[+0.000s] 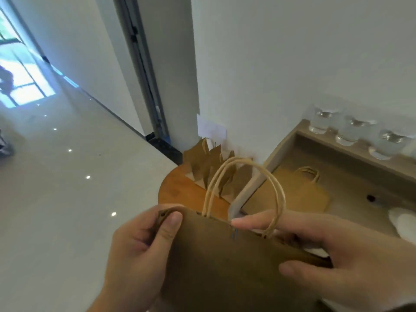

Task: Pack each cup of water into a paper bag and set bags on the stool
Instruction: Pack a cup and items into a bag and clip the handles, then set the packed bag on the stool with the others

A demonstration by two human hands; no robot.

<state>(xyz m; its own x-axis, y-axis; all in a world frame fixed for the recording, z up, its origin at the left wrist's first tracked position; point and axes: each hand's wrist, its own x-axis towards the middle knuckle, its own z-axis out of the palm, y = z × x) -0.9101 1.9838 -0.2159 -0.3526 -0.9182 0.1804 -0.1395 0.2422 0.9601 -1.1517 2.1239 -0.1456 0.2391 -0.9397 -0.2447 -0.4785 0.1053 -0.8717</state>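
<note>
Brown paper bag with twisted paper handles (225, 255) held up before the person, left hand (139, 251) pinching its top corner, right hand (333, 255) gripping the opposite rim, packed bags (211, 170) on round wooden stool (177, 192), clear water cups (351, 131) on shelf ledge (360, 152)

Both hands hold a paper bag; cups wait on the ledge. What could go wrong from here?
The paper bag, held by left hand and right hand, looks barely opened; a cup could catch its rim and spill. The cups stand close together; lifting one may nudge another. Standing bags crowd the stool; another might topple them.
</note>
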